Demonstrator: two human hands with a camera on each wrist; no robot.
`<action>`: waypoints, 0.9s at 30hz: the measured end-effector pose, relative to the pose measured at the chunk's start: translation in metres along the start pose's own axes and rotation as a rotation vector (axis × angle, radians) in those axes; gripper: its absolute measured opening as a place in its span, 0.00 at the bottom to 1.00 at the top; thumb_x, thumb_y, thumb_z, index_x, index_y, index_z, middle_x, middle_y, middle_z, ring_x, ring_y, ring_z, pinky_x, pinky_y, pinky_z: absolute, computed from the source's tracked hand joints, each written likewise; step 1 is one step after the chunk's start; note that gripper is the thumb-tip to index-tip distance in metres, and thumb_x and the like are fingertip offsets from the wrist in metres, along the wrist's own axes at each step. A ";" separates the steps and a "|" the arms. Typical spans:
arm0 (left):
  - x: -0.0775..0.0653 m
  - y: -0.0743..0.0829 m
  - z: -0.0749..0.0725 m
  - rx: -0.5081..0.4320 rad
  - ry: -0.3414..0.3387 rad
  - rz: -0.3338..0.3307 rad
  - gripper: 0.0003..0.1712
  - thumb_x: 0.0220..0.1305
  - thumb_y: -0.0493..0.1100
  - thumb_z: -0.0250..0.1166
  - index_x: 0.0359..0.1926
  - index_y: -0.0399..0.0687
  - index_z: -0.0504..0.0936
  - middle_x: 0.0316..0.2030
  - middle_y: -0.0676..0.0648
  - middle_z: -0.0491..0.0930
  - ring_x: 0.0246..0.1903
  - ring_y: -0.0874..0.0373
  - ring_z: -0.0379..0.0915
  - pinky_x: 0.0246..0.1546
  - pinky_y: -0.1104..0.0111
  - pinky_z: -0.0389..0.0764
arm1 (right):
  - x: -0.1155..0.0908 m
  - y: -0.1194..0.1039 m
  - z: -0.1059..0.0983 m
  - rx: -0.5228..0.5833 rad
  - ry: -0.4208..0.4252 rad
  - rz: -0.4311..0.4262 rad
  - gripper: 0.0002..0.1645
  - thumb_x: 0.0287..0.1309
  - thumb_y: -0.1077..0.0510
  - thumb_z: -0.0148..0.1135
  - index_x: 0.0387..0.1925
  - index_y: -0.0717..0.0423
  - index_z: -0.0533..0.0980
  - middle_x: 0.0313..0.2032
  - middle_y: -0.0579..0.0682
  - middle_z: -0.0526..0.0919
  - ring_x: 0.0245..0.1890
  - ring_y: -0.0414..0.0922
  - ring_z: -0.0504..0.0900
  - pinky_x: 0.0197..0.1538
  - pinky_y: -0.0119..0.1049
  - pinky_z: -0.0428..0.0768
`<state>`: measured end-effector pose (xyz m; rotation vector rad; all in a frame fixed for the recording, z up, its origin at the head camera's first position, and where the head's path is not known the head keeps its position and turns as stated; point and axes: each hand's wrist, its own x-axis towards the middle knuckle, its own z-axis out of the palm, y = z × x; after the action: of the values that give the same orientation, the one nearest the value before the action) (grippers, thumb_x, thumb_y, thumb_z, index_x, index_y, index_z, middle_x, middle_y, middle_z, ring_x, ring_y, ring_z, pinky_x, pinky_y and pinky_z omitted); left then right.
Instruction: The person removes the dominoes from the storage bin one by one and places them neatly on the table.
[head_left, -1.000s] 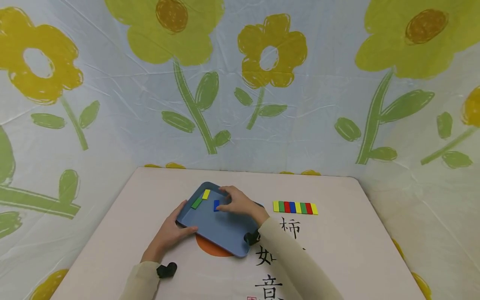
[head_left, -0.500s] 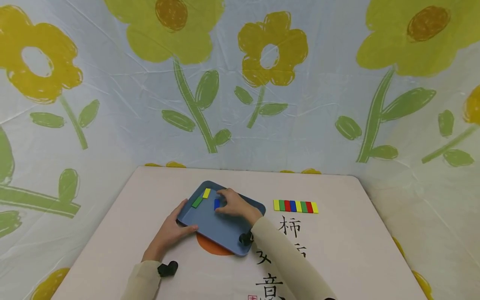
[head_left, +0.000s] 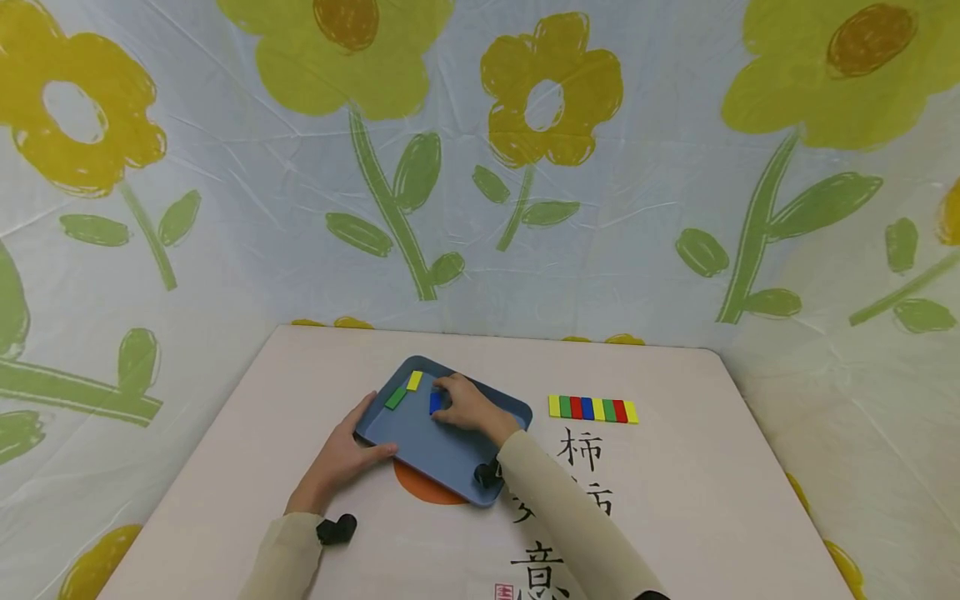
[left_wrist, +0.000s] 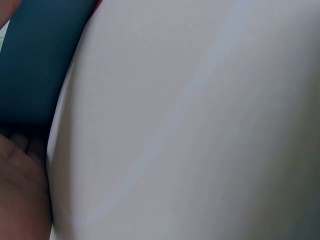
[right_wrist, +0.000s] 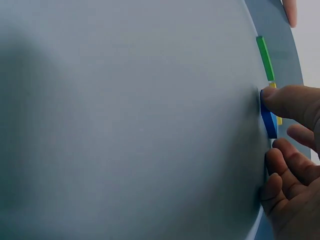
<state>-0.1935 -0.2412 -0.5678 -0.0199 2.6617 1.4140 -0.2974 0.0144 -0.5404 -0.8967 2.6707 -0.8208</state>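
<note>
A blue-grey tray (head_left: 442, 457) lies at an angle on the table. My left hand (head_left: 341, 458) holds its left corner, the thumb along the near rim and the fingers at the side, partly hidden under the tray in the left wrist view. Over the tray's far half, my right hand (head_left: 474, 406) pinches a flat blue domino-shaped block (right_wrist: 268, 117), its thumb on one end and a fingertip by the other. Just left of it in the head view lie a green block (head_left: 396, 398) and a yellow block (head_left: 414, 381), close together end to end.
Right of the tray, several red, yellow, green and blue blocks (head_left: 592, 409) lie side by side in a straight row. The pale table covering (head_left: 697, 500) bears black written characters and an orange print. A flowered cloth (head_left: 637, 275) hangs behind the table.
My right hand and forearm have shifted slightly left, and the fingers have come in closer around the blue block. The left hand stays on the tray's corner. The view has tilted slightly.
</note>
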 end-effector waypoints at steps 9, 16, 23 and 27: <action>0.001 0.001 0.001 -0.004 -0.004 -0.010 0.63 0.56 0.64 0.76 0.83 0.67 0.46 0.82 0.45 0.48 0.81 0.38 0.43 0.77 0.37 0.51 | 0.002 -0.001 0.001 -0.014 0.000 0.009 0.32 0.63 0.55 0.70 0.66 0.61 0.75 0.61 0.58 0.78 0.59 0.50 0.79 0.64 0.44 0.79; 0.002 0.000 0.001 0.000 -0.001 -0.011 0.63 0.56 0.64 0.76 0.83 0.67 0.46 0.82 0.45 0.48 0.81 0.38 0.43 0.77 0.37 0.51 | 0.002 0.000 0.001 -0.010 0.013 0.016 0.29 0.63 0.54 0.71 0.63 0.61 0.78 0.59 0.59 0.79 0.56 0.50 0.80 0.61 0.44 0.80; 0.000 0.001 0.001 0.003 -0.002 -0.012 0.64 0.56 0.64 0.76 0.83 0.66 0.46 0.82 0.44 0.48 0.81 0.38 0.43 0.77 0.37 0.51 | -0.004 0.000 -0.008 0.046 0.024 0.011 0.28 0.60 0.52 0.72 0.61 0.58 0.80 0.57 0.57 0.80 0.53 0.48 0.79 0.58 0.42 0.81; 0.000 0.002 0.001 -0.002 0.005 -0.013 0.64 0.55 0.63 0.77 0.83 0.65 0.46 0.82 0.44 0.48 0.81 0.38 0.44 0.77 0.38 0.51 | -0.013 0.001 -0.020 0.121 0.029 0.008 0.29 0.60 0.53 0.73 0.61 0.57 0.80 0.57 0.57 0.79 0.47 0.45 0.78 0.50 0.38 0.81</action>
<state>-0.1933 -0.2394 -0.5664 -0.0403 2.6594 1.4140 -0.2945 0.0320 -0.5245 -0.8508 2.6148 -0.9893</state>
